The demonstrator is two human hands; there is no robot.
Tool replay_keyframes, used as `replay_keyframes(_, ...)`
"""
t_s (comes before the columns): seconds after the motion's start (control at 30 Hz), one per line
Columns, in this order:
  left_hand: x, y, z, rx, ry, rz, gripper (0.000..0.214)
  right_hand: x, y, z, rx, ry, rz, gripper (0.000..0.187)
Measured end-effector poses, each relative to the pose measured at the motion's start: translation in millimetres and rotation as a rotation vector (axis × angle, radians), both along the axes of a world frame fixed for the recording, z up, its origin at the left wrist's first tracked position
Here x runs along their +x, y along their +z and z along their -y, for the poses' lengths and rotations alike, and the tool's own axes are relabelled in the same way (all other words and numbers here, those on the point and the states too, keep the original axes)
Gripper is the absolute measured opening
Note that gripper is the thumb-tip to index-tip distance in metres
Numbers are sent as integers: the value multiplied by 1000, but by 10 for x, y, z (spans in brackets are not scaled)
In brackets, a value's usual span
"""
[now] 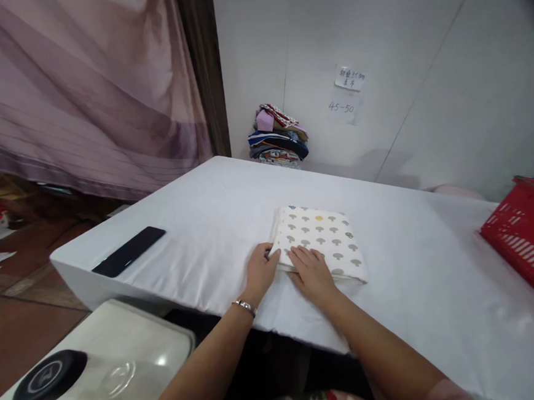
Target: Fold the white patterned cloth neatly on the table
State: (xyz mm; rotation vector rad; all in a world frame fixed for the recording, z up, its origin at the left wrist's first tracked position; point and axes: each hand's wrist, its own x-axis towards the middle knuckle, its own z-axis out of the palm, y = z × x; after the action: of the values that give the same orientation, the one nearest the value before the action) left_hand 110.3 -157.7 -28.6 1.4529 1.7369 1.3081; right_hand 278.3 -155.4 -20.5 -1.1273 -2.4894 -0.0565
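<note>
A folded white cloth with a grey mushroom print (323, 235) lies on the white table (406, 269). My left hand (260, 273) grips the cloth's near left corner, thumb on top and fingers curled at the edge. My right hand (313, 272) lies flat on the cloth's near edge, fingers stretched out and pressing down. A thin bracelet circles my left wrist.
A black phone (129, 251) lies near the table's left edge. A red plastic basket (531, 234) stands at the right. A pile of folded clothes (278, 137) sits by the wall at the back. A white stand with a black round disc (48, 377) is at bottom left.
</note>
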Motion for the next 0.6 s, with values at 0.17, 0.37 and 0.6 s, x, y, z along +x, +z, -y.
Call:
replay_keyframes(0.17,-41,75,-131,-54,25,44,24,-8,15,20,1,-7,-4,49)
replay_keyframes(0.37,-57,175,-429,-21,18,-152,38,-11,8,28,2,-17,-1,48)
replay_keyframes(0.6,-21,-11,-466,0,-16,-237,28,-12,16,27,-16,-10,-7,48)
